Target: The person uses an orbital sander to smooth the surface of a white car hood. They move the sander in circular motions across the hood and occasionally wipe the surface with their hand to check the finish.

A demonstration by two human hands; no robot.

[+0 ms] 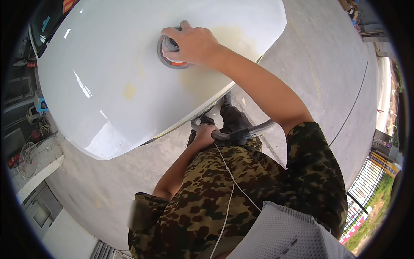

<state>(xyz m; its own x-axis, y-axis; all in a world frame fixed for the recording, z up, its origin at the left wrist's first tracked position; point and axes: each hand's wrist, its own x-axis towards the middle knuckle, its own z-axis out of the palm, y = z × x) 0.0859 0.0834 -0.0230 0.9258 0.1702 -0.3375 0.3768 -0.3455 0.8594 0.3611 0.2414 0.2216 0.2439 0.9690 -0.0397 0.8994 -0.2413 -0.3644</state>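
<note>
My right hand grips a round grey sander with an orange pad edge, pressed flat on a white car hood. Dull yellowish filler patches show on the hood around and below the sander. My left hand is closed around a grey ribbed hose near my waist, just off the hood's near edge. The hose runs to the right under my right forearm. I wear a camouflage shirt, and a thin white cord hangs down my chest.
Grey concrete floor surrounds the car. The windshield lies at the top left. Tools and clutter sit along the left wall. A metal fence and grass are at the right.
</note>
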